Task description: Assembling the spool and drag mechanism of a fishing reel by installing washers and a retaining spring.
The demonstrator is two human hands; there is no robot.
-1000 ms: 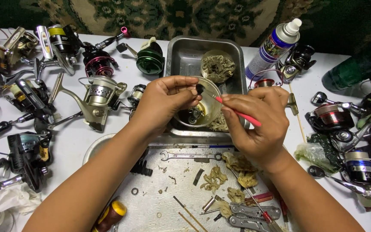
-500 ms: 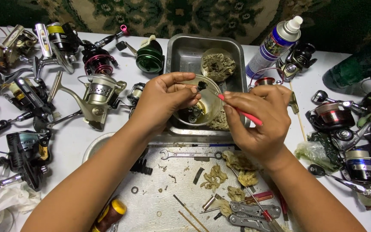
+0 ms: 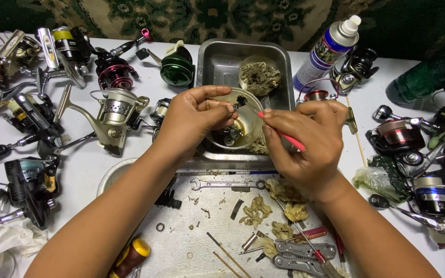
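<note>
Left hand (image 3: 194,116) pinching small dark part (image 3: 240,101) at fingertips, holding it over clear bowl (image 3: 233,126) at frame centre. Right hand (image 3: 310,141) gripping red-handled brush (image 3: 284,135), its long axis slanting up-left, tip touching part from right. Part lying just beyond left fingertips, left hand nearer. Bowl sitting at front edge of metal tray (image 3: 217,64). Wrench (image 3: 227,184) lying below hands; spray can (image 3: 328,49) standing upper right.

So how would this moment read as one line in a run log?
left hand: pinches small dark part | right hand: holds thin red-handled tool, tip at part | below: clear round bowl in metal tray
</note>
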